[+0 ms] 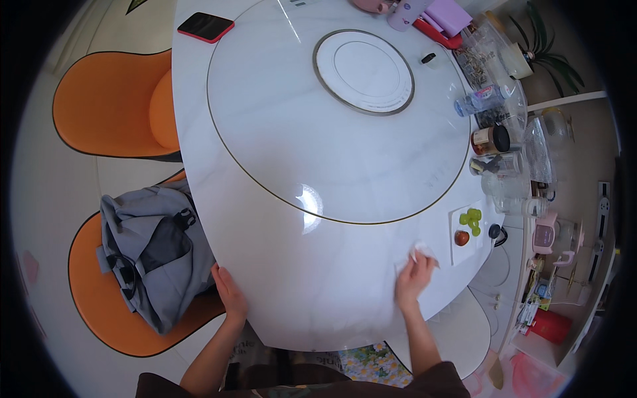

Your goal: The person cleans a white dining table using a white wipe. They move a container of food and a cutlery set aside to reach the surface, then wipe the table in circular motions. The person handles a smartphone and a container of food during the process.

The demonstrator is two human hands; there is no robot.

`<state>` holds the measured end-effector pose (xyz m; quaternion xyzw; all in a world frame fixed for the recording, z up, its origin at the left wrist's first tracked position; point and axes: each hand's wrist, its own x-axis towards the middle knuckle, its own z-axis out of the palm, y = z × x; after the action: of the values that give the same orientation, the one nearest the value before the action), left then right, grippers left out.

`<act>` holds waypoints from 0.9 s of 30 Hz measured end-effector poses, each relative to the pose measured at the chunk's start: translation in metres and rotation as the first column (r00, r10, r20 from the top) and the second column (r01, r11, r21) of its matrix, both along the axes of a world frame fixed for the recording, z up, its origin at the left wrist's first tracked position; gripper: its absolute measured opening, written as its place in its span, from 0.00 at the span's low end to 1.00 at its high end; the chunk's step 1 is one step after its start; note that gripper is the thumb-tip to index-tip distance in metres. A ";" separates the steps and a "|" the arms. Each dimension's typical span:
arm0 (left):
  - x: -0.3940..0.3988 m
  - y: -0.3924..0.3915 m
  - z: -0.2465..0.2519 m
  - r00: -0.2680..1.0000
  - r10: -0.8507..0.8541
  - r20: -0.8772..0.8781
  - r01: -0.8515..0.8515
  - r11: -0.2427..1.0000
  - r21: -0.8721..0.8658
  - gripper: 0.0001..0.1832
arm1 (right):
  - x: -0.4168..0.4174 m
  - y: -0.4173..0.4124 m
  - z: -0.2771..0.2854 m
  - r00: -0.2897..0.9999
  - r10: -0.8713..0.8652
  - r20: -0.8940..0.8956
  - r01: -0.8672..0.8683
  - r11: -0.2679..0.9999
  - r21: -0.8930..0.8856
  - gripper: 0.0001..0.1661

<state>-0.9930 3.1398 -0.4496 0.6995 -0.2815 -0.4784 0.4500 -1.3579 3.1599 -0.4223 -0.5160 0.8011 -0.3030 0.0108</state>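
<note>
My right hand (414, 278) presses a crumpled white tissue or thin cloth (423, 248) against the glossy white marble-look table (318, 278). Its fingers are bunched over the material and partly hide it. My left hand (230, 293) rests at the table's left edge with nothing visible in it. Just right of my right hand lies a white sheet or flat tray (460, 253). On it are several green grapes (471, 219) and a reddish-brown round fruit (462, 238).
A round turntable panel with a central disc (366, 72) fills the far tabletop. A red-cased phone (206, 27) lies far left. Along the right stand a water bottle (480, 101), a dark-lidded jar (490, 140) and clear glassware (505, 191). A grey bag (154, 248) covers an orange chair (89, 308).
</note>
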 end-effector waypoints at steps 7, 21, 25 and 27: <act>0.010 0.003 0.000 0.997 0.004 0.080 -0.004 1.000 0.000 0.22 | 0.252 -0.113 -0.023 0.918 0.392 0.054 -0.386 0.917 -0.099 0.20; 0.005 0.000 0.009 0.999 0.032 0.013 -0.032 0.998 0.045 0.22 | 0.035 -0.035 -0.003 0.970 0.243 0.010 -0.243 0.970 0.000 0.18; 0.004 0.000 0.005 0.997 0.040 -0.070 -0.039 0.999 0.013 0.21 | -0.022 0.012 -0.007 0.982 -0.181 0.058 0.183 0.982 -0.045 0.08; 0.005 0.002 0.001 0.999 0.025 -0.022 -0.025 1.000 0.001 0.21 | 0.008 0.008 -0.007 0.979 -0.199 -0.034 0.200 0.979 0.027 0.10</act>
<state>-0.9878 3.1422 -0.4481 0.6980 -0.2677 -0.4805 0.4586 -1.3494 3.1676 -0.4295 -0.4374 0.8535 -0.2823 -0.0243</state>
